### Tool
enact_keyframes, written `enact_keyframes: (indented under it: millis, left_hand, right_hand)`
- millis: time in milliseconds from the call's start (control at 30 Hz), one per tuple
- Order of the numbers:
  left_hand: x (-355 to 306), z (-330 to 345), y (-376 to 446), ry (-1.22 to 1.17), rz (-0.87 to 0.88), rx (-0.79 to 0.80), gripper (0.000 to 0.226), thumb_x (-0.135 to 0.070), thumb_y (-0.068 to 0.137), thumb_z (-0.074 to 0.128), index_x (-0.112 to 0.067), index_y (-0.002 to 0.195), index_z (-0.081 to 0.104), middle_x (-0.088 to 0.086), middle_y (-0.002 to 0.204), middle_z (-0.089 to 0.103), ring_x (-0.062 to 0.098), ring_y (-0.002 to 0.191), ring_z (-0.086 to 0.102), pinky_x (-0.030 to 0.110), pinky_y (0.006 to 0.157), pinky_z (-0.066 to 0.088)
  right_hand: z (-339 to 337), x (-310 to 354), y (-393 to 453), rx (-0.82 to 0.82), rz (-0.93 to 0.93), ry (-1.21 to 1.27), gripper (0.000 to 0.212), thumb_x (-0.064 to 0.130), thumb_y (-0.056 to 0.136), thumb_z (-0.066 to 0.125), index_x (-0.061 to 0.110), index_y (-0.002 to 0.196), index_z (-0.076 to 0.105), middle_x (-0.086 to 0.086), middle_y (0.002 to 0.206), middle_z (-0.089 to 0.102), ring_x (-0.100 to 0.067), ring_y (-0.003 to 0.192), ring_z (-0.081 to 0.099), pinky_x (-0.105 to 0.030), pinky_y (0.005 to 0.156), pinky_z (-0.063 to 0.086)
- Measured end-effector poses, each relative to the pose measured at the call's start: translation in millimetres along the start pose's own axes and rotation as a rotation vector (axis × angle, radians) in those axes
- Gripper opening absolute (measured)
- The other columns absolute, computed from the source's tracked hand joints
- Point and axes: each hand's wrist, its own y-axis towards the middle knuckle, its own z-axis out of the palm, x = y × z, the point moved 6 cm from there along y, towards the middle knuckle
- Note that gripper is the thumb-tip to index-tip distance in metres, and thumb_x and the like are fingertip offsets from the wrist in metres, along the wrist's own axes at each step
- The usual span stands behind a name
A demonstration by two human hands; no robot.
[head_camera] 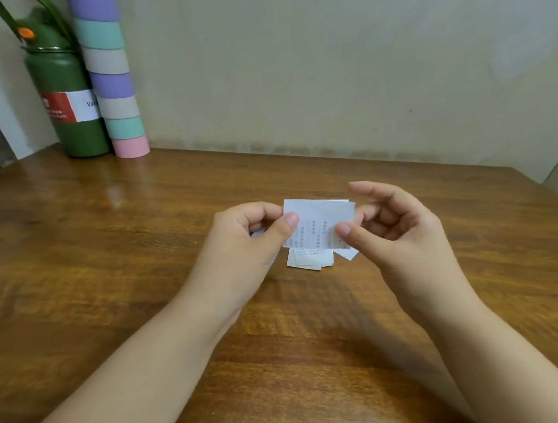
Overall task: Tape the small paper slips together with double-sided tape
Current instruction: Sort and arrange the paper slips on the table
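The paper slips (318,223) are being held up just above the wooden table (107,258), printed side facing the camera, with both hands pinching the same small bundle. The left hand (256,236) is gripping the left edge, its thumb lying on the front and its fingers curled behind. The right hand (395,225) is pinching the lower right corner between thumb and a finger behind, while its remaining fingers are arching loosely above the paper. Holding by opposite edges is probably keeping the printed face flat and the layers lined up; at the top right a second edge is peeking out behind the front slip, so more than one layer seems to be in the grip. Whether tape is already between them cannot be told.

Directly beneath, more loose slips (311,259) are lying on the table in a rough pile, partly hidden by the held bundle. No tape roll is showing anywhere.

Well apart, at the far left corner against the wall, a green bottle (69,104) is standing upright, touching a tall stack of pastel rolls (114,90). Nothing is sitting between the hands and the pile.
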Motion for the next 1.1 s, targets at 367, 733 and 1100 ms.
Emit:
enact_keyframes:
  millis: [367, 733, 1100]
  left_hand:
    - [12, 6, -5, -0.084, -0.059, -0.059, 0.014, -0.009, 0.088, 0.060, -0.011, 0.076, 0.066, -0.018, 0.049, 0.060, -0.007, 0.050, 0.055, 0.003, 0.048, 0.037]
    - [15, 3, -6, -0.025, -0.016, -0.094, 0.017, -0.012, 0.088, 0.061, -0.011, 0.071, 0.066, -0.017, 0.051, 0.059, -0.005, 0.052, 0.054, 0.006, 0.052, 0.039]
    - [25, 5, -8, 0.110, 0.061, -0.078, 0.020, -0.016, 0.084, 0.068, -0.013, 0.066, 0.061, -0.013, 0.059, 0.051, 0.002, 0.058, 0.044, 0.013, 0.058, 0.036]
  right_hand:
    - [10, -27, -5, -0.037, 0.139, -0.075, 0.014, 0.020, 0.087, 0.064, 0.014, 0.074, 0.065, 0.008, 0.055, 0.061, -0.005, 0.061, 0.060, -0.015, 0.062, 0.047]
    - [15, -24, -7, -0.006, 0.140, -0.027, 0.015, 0.021, 0.082, 0.066, 0.016, 0.068, 0.064, 0.010, 0.057, 0.062, -0.001, 0.061, 0.057, -0.012, 0.060, 0.043]
    - [7, -30, -9, -0.031, 0.220, -0.177, 0.027, 0.027, 0.085, 0.068, 0.005, 0.069, 0.066, -0.003, 0.062, 0.060, -0.008, 0.058, 0.051, -0.020, 0.056, 0.040]
